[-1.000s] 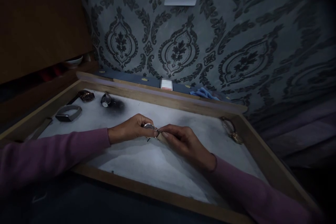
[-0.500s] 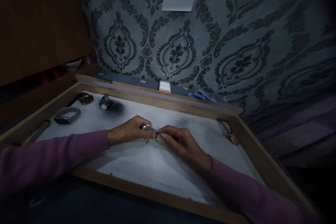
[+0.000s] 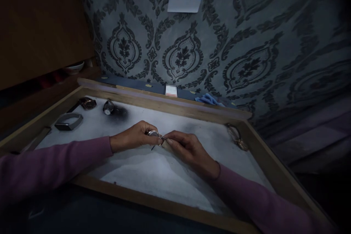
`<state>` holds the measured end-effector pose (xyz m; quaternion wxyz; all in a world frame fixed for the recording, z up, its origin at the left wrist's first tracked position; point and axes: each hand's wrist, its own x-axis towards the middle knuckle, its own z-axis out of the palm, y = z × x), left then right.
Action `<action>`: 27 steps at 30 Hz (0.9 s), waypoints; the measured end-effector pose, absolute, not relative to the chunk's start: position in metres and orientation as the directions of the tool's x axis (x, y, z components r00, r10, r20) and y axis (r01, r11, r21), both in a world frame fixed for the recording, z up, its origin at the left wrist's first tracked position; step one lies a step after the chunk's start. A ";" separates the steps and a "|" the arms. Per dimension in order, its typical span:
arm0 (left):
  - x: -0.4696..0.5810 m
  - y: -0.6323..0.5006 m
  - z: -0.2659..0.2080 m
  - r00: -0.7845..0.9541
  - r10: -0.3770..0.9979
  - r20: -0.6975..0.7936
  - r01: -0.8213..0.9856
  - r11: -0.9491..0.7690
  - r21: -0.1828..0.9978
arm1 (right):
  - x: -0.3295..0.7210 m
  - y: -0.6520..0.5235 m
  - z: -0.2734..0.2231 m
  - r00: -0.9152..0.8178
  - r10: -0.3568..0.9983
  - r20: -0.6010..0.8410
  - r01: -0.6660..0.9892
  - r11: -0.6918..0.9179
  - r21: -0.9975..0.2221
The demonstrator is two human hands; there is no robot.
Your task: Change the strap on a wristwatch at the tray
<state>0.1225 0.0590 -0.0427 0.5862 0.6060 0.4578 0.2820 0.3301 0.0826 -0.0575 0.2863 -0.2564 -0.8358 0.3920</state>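
Observation:
My left hand (image 3: 139, 134) is closed on a round wristwatch (image 3: 153, 133) with a shiny metal case, its thumb along the lower rim. A thin dark end pokes out below the watch. From the other side my right hand (image 3: 187, 147) pinches a slim, dark piece against the edge of the watch case. Too little of that piece shows to tell whether it is a strap or a tool. Both hands are over the white bottom of a shallow wooden tray (image 3: 153, 199), close together near its middle.
At the tray's left are a dark brown watch (image 3: 88, 103), a small black-strapped watch (image 3: 108, 107) and a grey-banded watch (image 3: 68, 121). A gold watch (image 3: 241, 144) lies by the right wall. Behind the rim are a blue cloth (image 3: 207, 98) and a small white box (image 3: 171, 91).
The view has shifted very slightly. Both hands keep their grip at the watch, with no clear movement between them.

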 end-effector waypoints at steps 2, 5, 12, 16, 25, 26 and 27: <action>0.123 0.059 -0.042 0.424 0.886 -0.190 0.221 0.103 0.970 | 0.330 0.083 -0.058 -0.707 0.649 0.280 0.205 0.568 -0.797; 0.122 0.059 -0.043 0.424 0.887 -0.182 0.206 0.101 0.973 | 0.331 0.083 -0.058 -0.706 0.648 0.284 0.208 0.574 -0.792; 0.121 0.060 -0.045 0.441 0.880 -0.175 0.218 0.084 0.972 | 0.330 0.082 -0.058 -0.705 0.648 0.289 0.206 0.577 -0.791; 0.121 0.060 -0.046 0.444 0.881 -0.165 0.222 0.070 0.972 | 0.329 0.082 -0.057 -0.699 0.652 0.294 0.203 0.576 -0.792; 0.122 0.059 -0.045 0.433 0.887 -0.163 0.218 0.073 0.973 | 0.331 0.082 -0.059 -0.701 0.647 0.299 0.195 0.577 -0.793; 0.123 0.059 -0.046 0.430 0.888 -0.165 0.218 0.075 0.973 | 0.331 0.082 -0.059 -0.700 0.647 0.301 0.191 0.576 -0.794; 0.123 0.059 -0.046 0.428 0.889 -0.165 0.218 0.076 0.973 | 0.331 0.082 -0.060 -0.700 0.647 0.301 0.190 0.576 -0.795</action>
